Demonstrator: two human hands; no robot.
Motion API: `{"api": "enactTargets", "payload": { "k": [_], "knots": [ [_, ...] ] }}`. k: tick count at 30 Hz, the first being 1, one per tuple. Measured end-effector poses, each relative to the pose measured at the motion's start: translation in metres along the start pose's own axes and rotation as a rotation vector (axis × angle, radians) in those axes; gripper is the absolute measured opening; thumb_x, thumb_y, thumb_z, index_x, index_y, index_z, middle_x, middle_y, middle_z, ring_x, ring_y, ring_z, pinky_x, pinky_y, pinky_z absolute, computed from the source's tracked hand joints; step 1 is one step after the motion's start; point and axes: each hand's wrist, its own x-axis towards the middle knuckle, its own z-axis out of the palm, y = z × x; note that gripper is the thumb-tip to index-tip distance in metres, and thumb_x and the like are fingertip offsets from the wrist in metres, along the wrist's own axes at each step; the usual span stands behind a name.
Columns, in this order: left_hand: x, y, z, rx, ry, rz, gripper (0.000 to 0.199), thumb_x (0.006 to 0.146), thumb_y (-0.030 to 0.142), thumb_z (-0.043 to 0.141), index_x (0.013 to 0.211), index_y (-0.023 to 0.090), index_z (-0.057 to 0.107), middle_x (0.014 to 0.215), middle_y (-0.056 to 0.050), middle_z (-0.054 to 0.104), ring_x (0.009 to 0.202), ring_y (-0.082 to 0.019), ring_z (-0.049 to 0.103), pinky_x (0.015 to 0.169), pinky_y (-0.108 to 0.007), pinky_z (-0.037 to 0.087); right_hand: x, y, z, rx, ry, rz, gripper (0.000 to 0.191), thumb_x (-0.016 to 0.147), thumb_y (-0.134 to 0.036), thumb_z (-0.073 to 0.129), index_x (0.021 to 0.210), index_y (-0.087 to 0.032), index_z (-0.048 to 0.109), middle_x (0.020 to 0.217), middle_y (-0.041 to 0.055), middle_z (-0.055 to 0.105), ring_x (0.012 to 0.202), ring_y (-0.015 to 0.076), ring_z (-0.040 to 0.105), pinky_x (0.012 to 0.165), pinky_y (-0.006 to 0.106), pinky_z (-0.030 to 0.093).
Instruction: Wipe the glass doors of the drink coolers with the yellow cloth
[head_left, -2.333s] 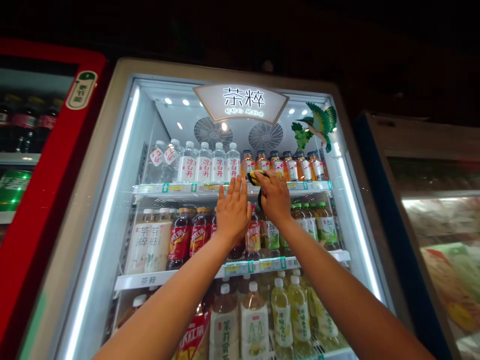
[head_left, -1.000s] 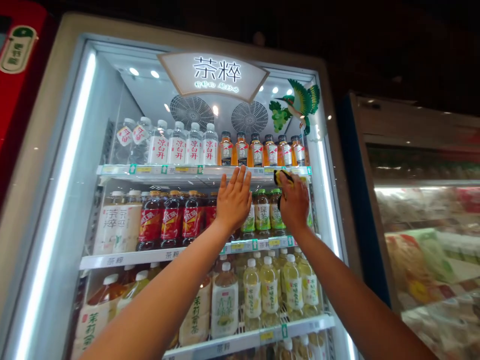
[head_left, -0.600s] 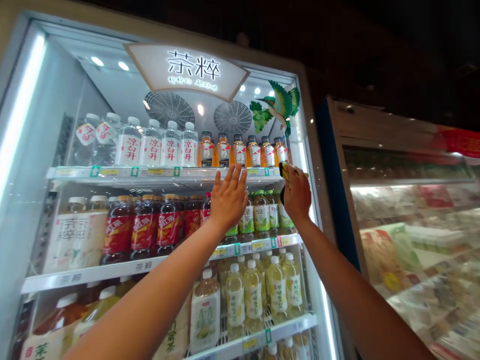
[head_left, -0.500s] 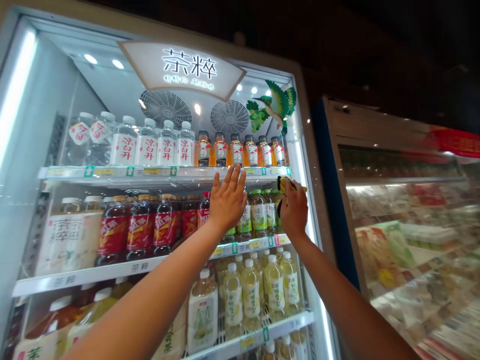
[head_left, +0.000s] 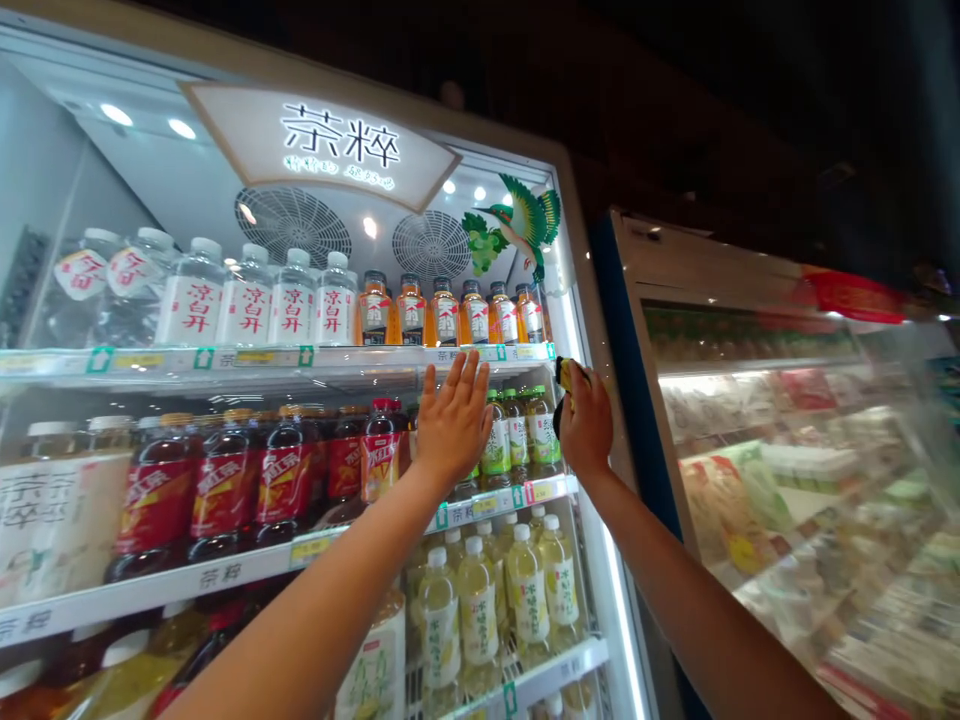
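Observation:
My left hand (head_left: pixel 455 418) lies flat with its fingers stretched, up against the glass door of a lit drinks fridge (head_left: pixel 567 200). Behind it are green tea bottles (head_left: pixel 496 450) and a red-labelled bottle (head_left: pixel 380 455). Closed round a small yellow and black cloth (head_left: pixel 574 376), my right hand (head_left: pixel 589 420) is at the door's right side, near the frame. Part of the cloth is hidden by the fingers, so its full shape cannot be made out.
Shelves in the fridge hold water bottles (head_left: pixel 190 290), orange drink bottles (head_left: pixel 444 308) and pale yellow drinks (head_left: pixel 480 600). An illuminated sign (head_left: pixel 330 150) and a bird sticker (head_left: pixel 529 220) are at the top. At right stands another chilled display case (head_left: pixel 720 275) with packaged food.
The view has shifted, so the fridge appears further left. Against the shelves, both hands are further right along the glass. The cloth stays in my right hand.

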Motion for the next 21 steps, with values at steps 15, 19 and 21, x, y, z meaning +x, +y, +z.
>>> {"api": "enactTargets", "payload": {
  "k": [15,19,21],
  "knots": [
    [0.018,0.03,0.018,0.01,-0.044,0.086,0.067,0.099,0.033,0.047,0.161,0.015,0.027,0.169,-0.01,0.024,0.159,-0.026,0.012,0.131,-0.054,0.006,0.018,0.037,-0.001,0.102,-0.001,-0.022,0.049,0.099,-0.022,0.039,0.147,-0.022,0.052,0.143,0.0153,0.055,0.134,0.0293,0.052,0.112,0.052,0.047],
    [0.038,0.045,0.024,-0.009,-0.036,0.135,0.066,0.099,0.032,0.045,0.16,0.013,0.029,0.169,-0.01,0.024,0.159,-0.026,0.013,0.131,-0.053,0.007,0.033,0.037,0.004,0.12,-0.061,-0.092,0.05,0.098,-0.021,0.039,0.146,-0.023,0.053,0.144,0.0141,0.055,0.136,0.0287,0.05,0.114,0.051,0.045],
    [0.05,0.051,0.026,-0.017,-0.015,0.134,0.066,0.1,0.032,0.044,0.16,0.012,0.029,0.169,-0.01,0.025,0.159,-0.026,0.012,0.131,-0.053,0.009,0.054,0.044,0.004,0.133,-0.093,-0.128,0.05,0.098,-0.021,0.039,0.147,-0.023,0.052,0.144,0.0132,0.056,0.137,0.0281,0.05,0.116,0.051,0.043]
  ]
}}
